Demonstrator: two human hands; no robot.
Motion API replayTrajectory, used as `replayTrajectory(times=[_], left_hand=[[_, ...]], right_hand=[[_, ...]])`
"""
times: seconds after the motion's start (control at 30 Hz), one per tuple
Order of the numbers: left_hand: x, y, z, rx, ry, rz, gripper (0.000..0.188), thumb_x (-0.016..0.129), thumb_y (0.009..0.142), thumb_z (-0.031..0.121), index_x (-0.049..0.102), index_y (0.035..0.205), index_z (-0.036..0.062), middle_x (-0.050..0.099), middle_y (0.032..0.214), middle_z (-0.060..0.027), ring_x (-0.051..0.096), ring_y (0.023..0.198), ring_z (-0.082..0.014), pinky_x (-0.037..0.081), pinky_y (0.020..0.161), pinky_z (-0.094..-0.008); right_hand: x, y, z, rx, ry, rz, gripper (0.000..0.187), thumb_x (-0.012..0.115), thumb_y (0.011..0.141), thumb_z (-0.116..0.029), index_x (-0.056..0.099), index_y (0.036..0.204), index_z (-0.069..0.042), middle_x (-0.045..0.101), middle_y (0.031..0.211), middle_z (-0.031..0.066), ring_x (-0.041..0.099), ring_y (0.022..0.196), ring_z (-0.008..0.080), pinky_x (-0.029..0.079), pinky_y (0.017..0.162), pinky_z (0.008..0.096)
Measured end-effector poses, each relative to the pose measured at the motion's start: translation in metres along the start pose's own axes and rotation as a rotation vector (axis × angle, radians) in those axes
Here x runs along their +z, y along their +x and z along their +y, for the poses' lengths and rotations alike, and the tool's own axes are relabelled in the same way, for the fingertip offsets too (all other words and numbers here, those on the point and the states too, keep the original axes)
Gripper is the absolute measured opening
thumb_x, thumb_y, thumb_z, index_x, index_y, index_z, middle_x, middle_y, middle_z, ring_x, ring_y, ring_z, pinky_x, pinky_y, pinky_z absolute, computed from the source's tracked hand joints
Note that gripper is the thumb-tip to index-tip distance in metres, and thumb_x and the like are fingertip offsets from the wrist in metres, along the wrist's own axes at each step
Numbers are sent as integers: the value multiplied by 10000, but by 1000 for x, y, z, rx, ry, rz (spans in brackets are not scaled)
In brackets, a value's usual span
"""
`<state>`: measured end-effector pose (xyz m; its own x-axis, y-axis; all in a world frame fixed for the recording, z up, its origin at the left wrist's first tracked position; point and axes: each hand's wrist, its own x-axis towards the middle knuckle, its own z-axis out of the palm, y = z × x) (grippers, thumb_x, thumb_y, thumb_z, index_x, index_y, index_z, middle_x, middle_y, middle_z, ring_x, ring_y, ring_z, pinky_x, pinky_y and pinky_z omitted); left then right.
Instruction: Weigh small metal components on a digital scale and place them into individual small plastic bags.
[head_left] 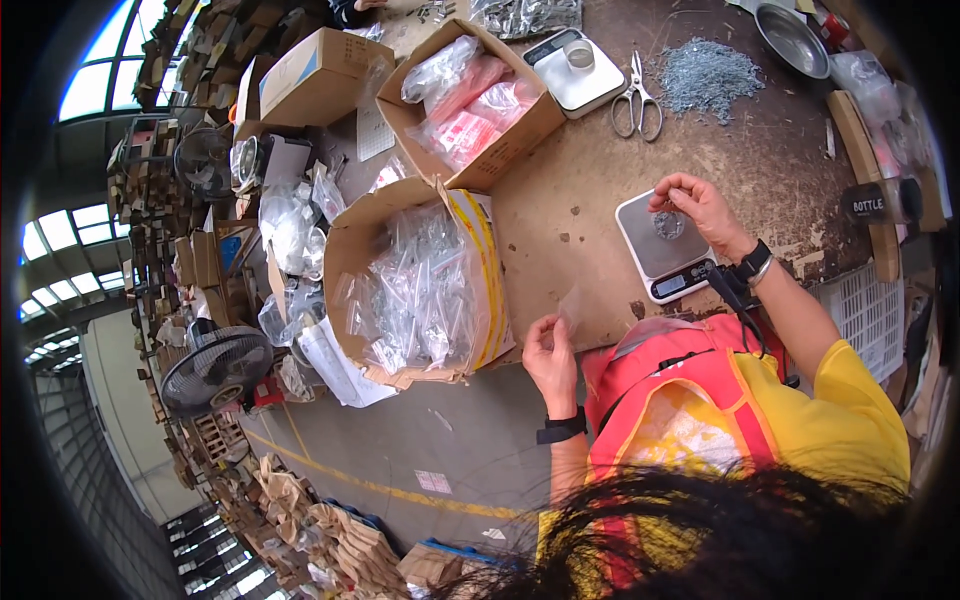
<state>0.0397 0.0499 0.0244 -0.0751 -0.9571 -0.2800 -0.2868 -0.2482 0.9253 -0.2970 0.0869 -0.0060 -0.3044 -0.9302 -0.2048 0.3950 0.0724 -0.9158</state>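
My left hand is at the table's near edge, its fingers closed on a small clear plastic bag. Over a small digital scale, my right hand hovers with thumb and fingertips drawn together. Whatever it pinches, if anything, is too small to make out. Below those fingers, a little round cluster of shiny small parts rests on the scale's plate. Farther back lies a loose heap of small grey metal pieces, with scissors to its left.
Left of my left hand stands an open carton full of clear bags. Behind it, another carton holds pink and clear bags. A second white scale carries a small cup. A metal bowl and a dark bottle stand right.
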Motion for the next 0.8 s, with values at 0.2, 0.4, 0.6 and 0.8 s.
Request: replayTrajectory(times=[0.2, 0.4, 0.6, 0.8], left_hand=[[9, -1, 16, -40, -17, 15, 149, 695, 948, 132, 667, 1018, 3, 643, 804, -10, 532, 544, -53, 405, 489, -213], [7, 2, 13, -59, 26, -28, 147, 658, 970, 107, 671, 1062, -7, 674, 869, -31, 564, 559, -71, 448, 509, -225], [8, 4, 14, -66, 21, -49, 140, 646, 976, 105, 663, 1058, -7, 661, 850, -23, 561, 553, -64, 445, 509, -218], [12, 6, 23, -87, 20, -17, 148, 630, 986, 111, 653, 1082, 1, 655, 840, -22, 593, 566, -69, 463, 520, -214]], right_hand=[[-7, 1, 5, 13, 87, 1, 220, 516, 1065, -175, 612, 1156, 1, 700, 1076, 103, 689, 1054, 193, 532, 964, 323], [-6, -3, 4, 12, 2, -30, 246, 529, 1061, -218, 611, 1162, -9, 712, 1095, 111, 688, 1057, 185, 517, 982, 325], [-5, -6, -2, 22, 0, 1, 236, 518, 1063, -195, 605, 1174, -6, 713, 1084, 109, 694, 1043, 194, 526, 979, 332], [-32, 0, 7, 73, 226, 96, 246, 530, 1056, -159, 574, 1237, 0, 704, 1099, 119, 706, 1024, 219, 572, 949, 364]])
